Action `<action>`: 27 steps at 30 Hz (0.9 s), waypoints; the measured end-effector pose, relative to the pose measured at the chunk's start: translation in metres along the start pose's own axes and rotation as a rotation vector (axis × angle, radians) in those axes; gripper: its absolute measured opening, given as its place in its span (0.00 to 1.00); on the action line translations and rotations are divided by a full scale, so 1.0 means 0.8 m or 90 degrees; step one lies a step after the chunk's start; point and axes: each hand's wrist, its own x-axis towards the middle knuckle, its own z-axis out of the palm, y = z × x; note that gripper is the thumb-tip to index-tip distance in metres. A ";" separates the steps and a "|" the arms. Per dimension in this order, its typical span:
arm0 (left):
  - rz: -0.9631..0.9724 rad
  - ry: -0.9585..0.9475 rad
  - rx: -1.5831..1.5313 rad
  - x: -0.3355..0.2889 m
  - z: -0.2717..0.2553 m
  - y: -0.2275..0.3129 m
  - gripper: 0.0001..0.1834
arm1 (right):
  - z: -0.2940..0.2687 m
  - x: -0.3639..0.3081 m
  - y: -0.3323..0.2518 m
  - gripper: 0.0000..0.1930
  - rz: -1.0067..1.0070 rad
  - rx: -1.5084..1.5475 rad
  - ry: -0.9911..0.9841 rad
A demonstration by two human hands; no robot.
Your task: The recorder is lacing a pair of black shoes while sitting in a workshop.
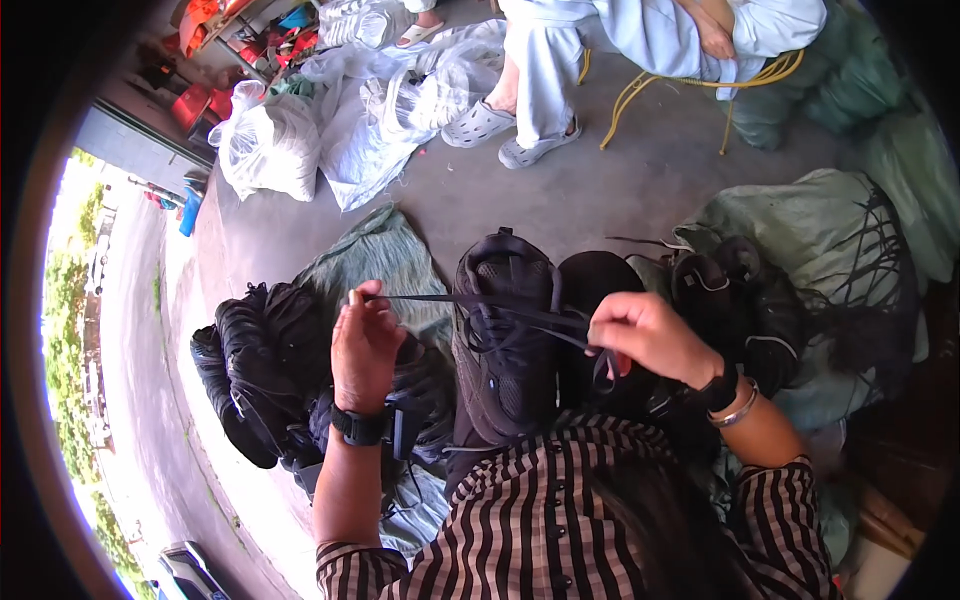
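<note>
A black lace-up shoe (510,370) rests on my lap, its toe toward me and its heel loop pointing away. My left hand (367,335), left of the shoe, pinches a black shoelace (430,298) between thumb and fingers. The lace runs taut from there across the shoe's opening. To the right of the shoe, my right hand (645,338) is closed on another stretch of black lace, and a loop of it hangs below the fingers. Some lace lies loose over the shoe's tongue.
Several black shoes (265,350) are piled at my left, and more dark shoes (735,290) lie on a green-grey sack (830,225) at my right. Ahead, a person in pale clothes and grey clogs (478,125) sits on a yellow-framed chair (700,82). White plastic bags (265,145) stand far left.
</note>
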 end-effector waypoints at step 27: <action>0.099 0.097 -0.037 0.006 -0.044 0.017 0.17 | -0.095 0.014 0.053 0.06 -0.058 0.013 0.464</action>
